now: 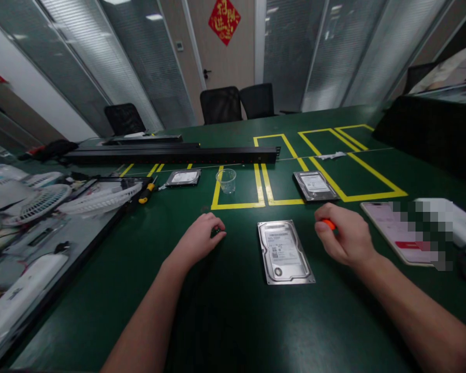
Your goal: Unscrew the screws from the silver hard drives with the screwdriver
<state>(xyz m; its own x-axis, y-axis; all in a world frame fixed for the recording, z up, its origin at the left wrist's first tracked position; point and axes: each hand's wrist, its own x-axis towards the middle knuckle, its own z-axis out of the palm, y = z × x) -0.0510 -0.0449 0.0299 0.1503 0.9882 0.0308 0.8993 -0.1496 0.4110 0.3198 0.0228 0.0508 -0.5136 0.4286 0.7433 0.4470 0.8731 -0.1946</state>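
A silver hard drive (283,252) lies label side up on the green table, between my two hands. To its left rests my left hand (202,237), fingers curled toward the thumb; whatever lies inside them is too small or hidden to make out. My right hand (345,234) is closed in a fist to the right of the drive. An orange rounded end of an object (329,224) pokes out of this fist, the rest hidden. Just beyond the right hand is a second hard drive (316,186), and a third hard drive (184,177) sits farther left. A clear plastic cup (227,181) stands between those two.
Yellow tape (238,206) marks rectangles on the table. A yellow-and-black screwdriver (147,191) lies left, beside a tray of white fan parts (97,202). Long black bars (171,154) cross the back. A phone (392,233) and white device (450,220) lie right.
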